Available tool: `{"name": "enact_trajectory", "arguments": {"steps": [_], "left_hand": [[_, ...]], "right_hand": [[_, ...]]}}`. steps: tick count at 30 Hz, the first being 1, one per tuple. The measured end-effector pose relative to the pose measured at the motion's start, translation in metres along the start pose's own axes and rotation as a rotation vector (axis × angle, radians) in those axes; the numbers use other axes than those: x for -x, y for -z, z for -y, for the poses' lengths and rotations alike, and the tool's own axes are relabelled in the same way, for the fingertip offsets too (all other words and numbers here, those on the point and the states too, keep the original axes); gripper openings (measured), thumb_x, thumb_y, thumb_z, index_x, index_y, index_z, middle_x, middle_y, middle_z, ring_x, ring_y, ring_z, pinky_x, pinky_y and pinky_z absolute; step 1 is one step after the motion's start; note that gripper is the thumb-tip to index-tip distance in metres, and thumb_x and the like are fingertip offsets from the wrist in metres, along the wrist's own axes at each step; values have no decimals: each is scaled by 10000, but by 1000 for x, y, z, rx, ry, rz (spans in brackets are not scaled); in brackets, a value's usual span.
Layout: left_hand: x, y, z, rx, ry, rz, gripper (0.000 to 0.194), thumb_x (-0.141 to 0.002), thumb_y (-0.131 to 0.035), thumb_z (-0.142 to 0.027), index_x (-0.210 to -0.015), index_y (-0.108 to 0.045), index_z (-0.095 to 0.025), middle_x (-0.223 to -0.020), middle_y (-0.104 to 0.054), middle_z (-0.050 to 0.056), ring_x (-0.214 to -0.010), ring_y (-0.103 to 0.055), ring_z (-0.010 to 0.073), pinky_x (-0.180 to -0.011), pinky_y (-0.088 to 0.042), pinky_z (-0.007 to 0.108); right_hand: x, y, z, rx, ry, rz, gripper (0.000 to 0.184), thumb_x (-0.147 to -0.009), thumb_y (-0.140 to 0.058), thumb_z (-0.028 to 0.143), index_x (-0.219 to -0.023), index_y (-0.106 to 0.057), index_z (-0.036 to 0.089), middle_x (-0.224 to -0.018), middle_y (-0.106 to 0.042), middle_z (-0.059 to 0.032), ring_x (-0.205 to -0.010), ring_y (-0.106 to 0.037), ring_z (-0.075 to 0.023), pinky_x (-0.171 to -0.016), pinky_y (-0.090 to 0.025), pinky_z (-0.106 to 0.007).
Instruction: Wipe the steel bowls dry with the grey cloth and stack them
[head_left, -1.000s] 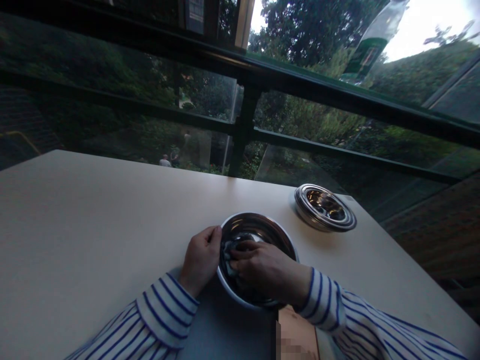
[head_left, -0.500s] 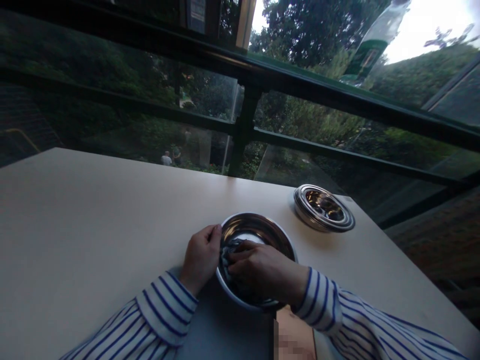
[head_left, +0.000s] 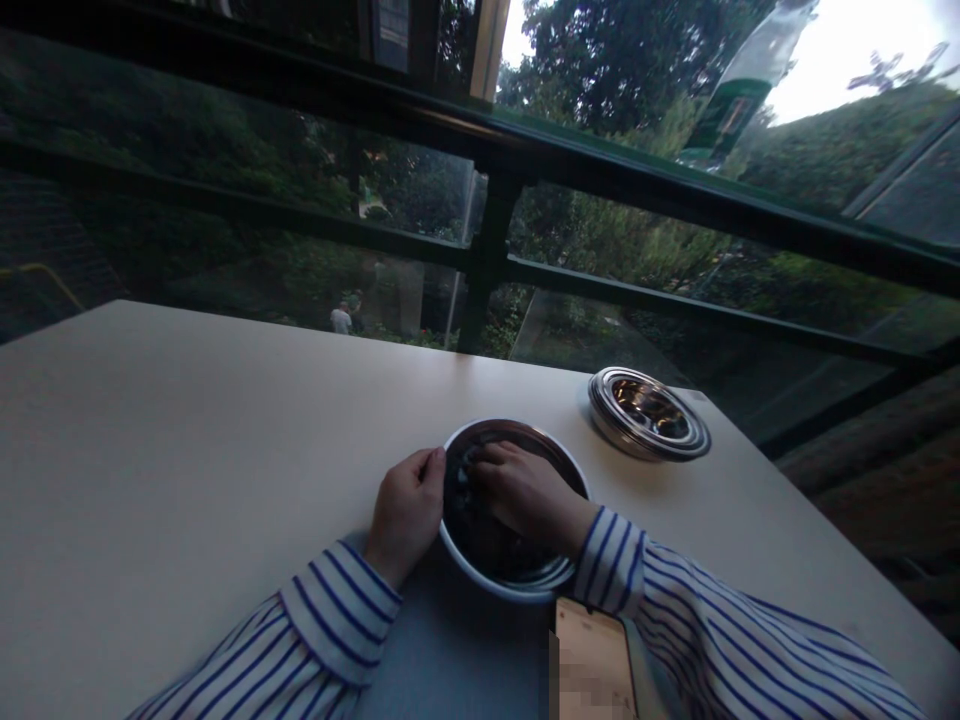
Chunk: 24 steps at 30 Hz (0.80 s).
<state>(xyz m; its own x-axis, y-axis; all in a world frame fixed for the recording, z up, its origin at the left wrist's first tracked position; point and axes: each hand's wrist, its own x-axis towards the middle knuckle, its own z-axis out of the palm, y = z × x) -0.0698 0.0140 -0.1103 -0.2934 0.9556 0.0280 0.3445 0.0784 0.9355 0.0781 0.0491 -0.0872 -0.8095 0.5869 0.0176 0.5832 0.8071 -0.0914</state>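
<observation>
A shiny steel bowl (head_left: pixel 559 572) sits on the white table (head_left: pixel 187 440) right in front of me. My left hand (head_left: pixel 405 512) is curled against the bowl's left rim, gripping it. My right hand (head_left: pixel 525 495) is inside the bowl, fingers closed on a dark cloth (head_left: pixel 459 480) pressed against the upper left of the inner wall. Most of the cloth is hidden under my fingers. Both sleeves are white with blue stripes.
A stack of steel bowls (head_left: pixel 649 413) stands to the right, near the table's far edge. A tan flat object (head_left: pixel 592 645) lies just below the bowl at the table's near edge. A dark railing and glass panes (head_left: pixel 487 230) run behind the table.
My right hand has slid with the cloth from the bowl's lower left up toward its far left side. The left hand has stayed on the rim.
</observation>
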Motion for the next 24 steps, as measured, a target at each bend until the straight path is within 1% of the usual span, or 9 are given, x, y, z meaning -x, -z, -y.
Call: {"name": "enact_trajectory", "arguments": {"steps": [3,6,8,11,13,16,19,21,24], "left_hand": [[-1,-1,2,-4,1,-4,343,-799,-397,-396,-645,-592,-159,-597,-583,14,-604,-524,175,-567,-378,276],[-2,-2,2,-1,-2,-4,340,-798,-398,-392,-628,-583,-163,-580,-565,5,-601,-520,170,-570,-377,271],[-2,-3,2,4,-2,0,342,-801,-395,-398,-639,-584,-163,-579,-561,3,-605,-525,171,-574,-379,269],[-1,-4,3,13,1,5,350,-807,-386,-408,-663,-588,-161,-594,-572,9,-606,-531,172,-572,-382,269],[0,-4,3,22,3,11,348,-809,-383,-400,-676,-593,-157,-617,-589,18,-617,-540,172,-576,-385,268],[0,-4,3,26,4,16,344,-809,-385,-393,-673,-594,-157,-612,-587,17,-615,-535,169,-571,-381,264],[0,-4,2,12,8,1,346,-807,-390,-405,-647,-579,-163,-577,-554,3,-584,-504,161,-549,-363,262],[0,-4,0,7,9,-9,344,-805,-395,-404,-632,-574,-165,-557,-532,-7,-570,-487,157,-540,-355,261],[0,-4,-1,16,12,-13,331,-796,-406,-389,-630,-582,-162,-553,-530,-9,-572,-489,158,-543,-360,260]], "right_hand": [[2,-1,1,12,37,-2,157,-846,-495,186,-868,-648,162,-897,-615,-83,-874,-542,-210,-798,-402,-355],[6,-4,3,-14,125,3,145,-855,-498,200,-861,-643,189,-920,-618,-52,-868,-546,-187,-830,-404,-338],[8,-6,2,-25,102,-21,173,-857,-474,156,-918,-636,167,-963,-609,-76,-891,-547,-193,-825,-419,-330],[11,-10,1,-23,50,-55,223,-864,-440,122,-1002,-615,134,-1045,-583,-119,-997,-521,-226,-860,-421,-351],[14,-10,3,-31,107,-34,207,-867,-450,144,-994,-612,134,-1028,-589,-111,-1033,-508,-228,-877,-423,-337],[15,-8,2,-68,186,2,184,-873,-454,167,-956,-616,145,-980,-609,-90,-1012,-525,-212,-891,-424,-319],[10,-7,-7,-92,112,-34,200,-864,-443,123,-957,-619,142,-1012,-608,-105,-1002,-532,-213,-899,-409,-348],[7,-6,-11,-98,92,-46,189,-853,-456,108,-930,-624,141,-986,-616,-98,-977,-540,-200,-900,-401,-343],[8,0,-6,-142,213,18,153,-864,-479,145,-828,-626,169,-884,-628,-41,-867,-560,-145,-848,-414,-264]]}}
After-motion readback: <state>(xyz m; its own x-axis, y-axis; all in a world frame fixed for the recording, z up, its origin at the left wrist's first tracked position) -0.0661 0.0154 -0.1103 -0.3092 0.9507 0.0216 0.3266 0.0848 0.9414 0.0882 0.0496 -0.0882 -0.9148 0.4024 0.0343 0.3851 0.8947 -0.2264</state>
